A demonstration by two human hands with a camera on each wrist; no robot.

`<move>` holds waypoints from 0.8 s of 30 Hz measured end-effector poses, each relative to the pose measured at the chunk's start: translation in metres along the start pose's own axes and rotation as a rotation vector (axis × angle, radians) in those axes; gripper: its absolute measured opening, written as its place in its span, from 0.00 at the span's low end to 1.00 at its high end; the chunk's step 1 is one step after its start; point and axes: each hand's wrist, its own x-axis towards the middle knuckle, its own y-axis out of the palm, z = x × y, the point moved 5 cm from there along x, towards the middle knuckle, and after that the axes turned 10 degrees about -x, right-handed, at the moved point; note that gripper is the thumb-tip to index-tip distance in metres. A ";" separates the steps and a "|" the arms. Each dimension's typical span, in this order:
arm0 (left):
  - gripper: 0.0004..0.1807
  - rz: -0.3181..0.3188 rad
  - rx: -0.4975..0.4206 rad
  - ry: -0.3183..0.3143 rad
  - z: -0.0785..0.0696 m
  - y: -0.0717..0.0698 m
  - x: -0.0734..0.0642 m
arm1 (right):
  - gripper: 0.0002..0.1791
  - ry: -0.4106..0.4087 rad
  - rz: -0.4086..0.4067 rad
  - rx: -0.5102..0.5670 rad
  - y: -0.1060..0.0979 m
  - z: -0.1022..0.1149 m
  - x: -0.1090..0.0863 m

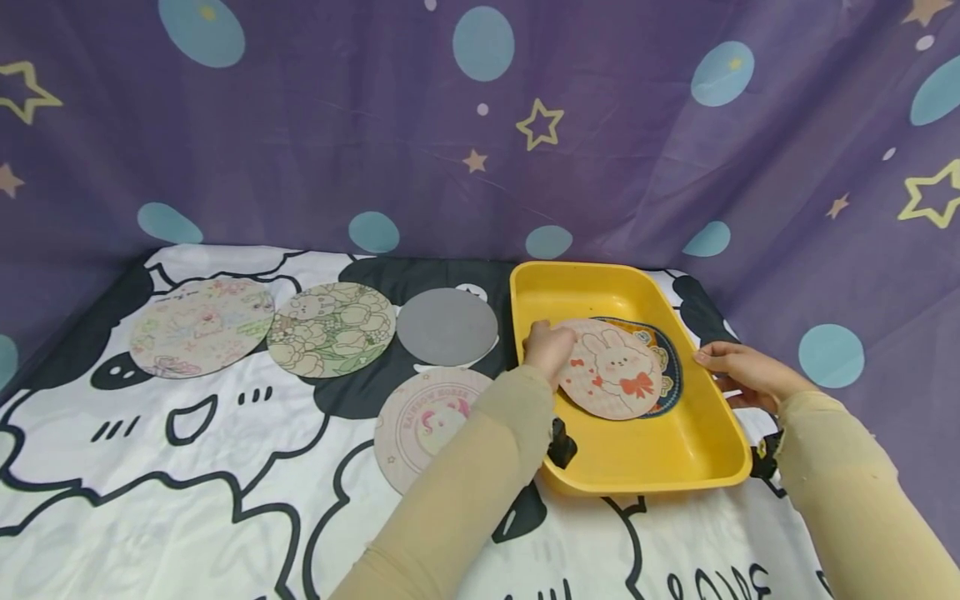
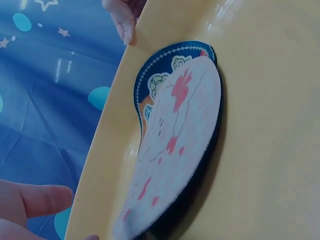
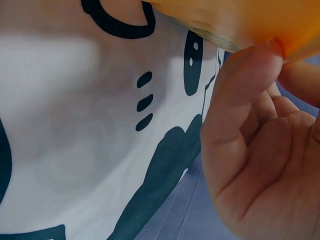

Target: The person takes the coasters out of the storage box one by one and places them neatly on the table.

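Cloth [image 1: 150,542]: base for everything. Four discs lie on it left of the tray: pale disc [image 1: 202,328], flower disc [image 1: 332,330], grey disc [image 1: 447,327] and, nearer the person, horse disc [image 1: 420,425], partly behind the left sleeve.

Tray [image 1: 637,454]: yellow, raised walls. Blue disc [image 1: 671,367] inside, partly covered.

Rabbit disc [image 1: 607,371]: printed face up, in the tray's space, overlapping the blue disc. Left wrist view shows it tilted, dark beneath one edge, so it does not lie flat there.

Left hand [image 1: 550,348]: grasping the rabbit disc by its left edge, just inside the tray's left wall. Exact finger placement cannot be told; the left wrist view cuts off the grip.

Right hand [image 1: 750,371]: pinching the tray's right rim between thumb and fingers, a sound counter-hold.

Technique (judgement): thin discs probably slide on each other, so the rabbit disc should be moved with a light edge pinch and little sideways drag, or the blue one may travel with it. Level it before any release; keep knuckles off the left wall. The rim needs only a steadying pinch: pulling would likely shift the tray.

Smallest detail: fingertips should stay at the disc's very edge, to avoid bending it.
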 end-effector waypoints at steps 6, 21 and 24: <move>0.35 -0.015 0.024 0.000 0.001 0.001 0.004 | 0.15 -0.005 0.003 0.005 0.001 0.000 -0.001; 0.30 0.143 0.269 0.012 0.006 0.010 0.001 | 0.17 0.007 -0.003 -0.007 0.002 0.001 -0.002; 0.35 0.160 0.271 0.009 0.007 0.011 0.000 | 0.17 0.000 -0.010 -0.019 0.001 0.001 -0.002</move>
